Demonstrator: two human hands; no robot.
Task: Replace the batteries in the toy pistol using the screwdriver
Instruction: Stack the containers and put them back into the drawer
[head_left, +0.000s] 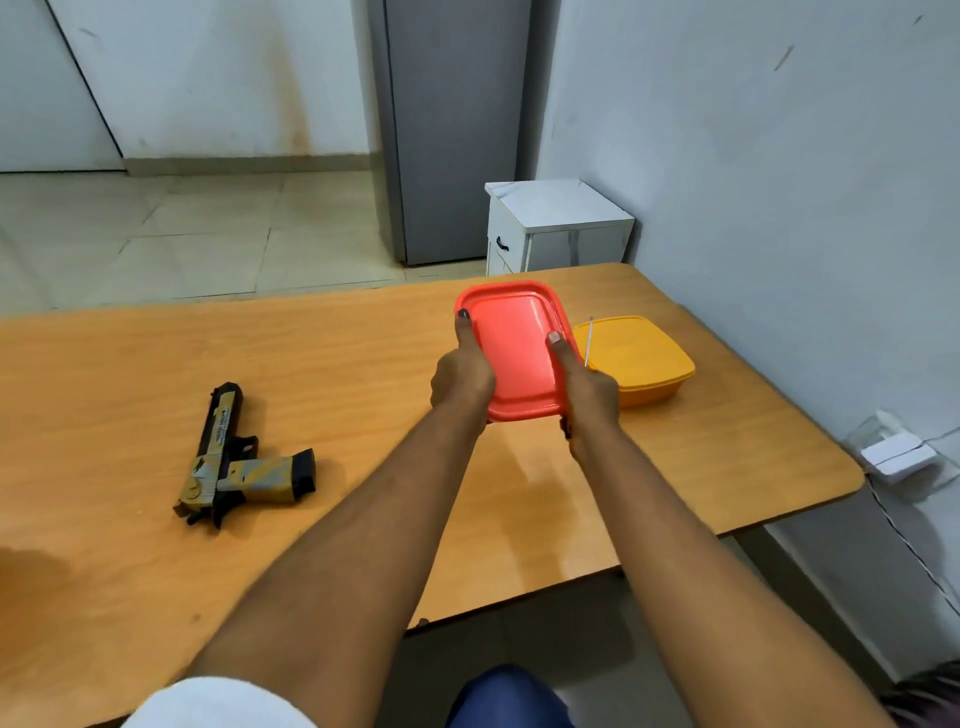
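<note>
A black and yellow toy pistol (239, 460) lies flat on the wooden table (156, 571) at the left. Both my hands hold a red lidded plastic box (519, 348) above the table's right half. My left hand (462, 371) grips its left edge, thumb on the lid. My right hand (587, 387) grips the right edge, thumb on the lid as well. A thin metal rod with a pale tip, perhaps the screwdriver (588, 340), lies on the lid of a yellow box (641, 358) just right of the red one.
The yellow box stands near the wall on the right. A white cabinet (556, 228) and a grey door (452, 130) are beyond the table's far edge. A white adapter with a cable (896, 454) sits off the table's right end.
</note>
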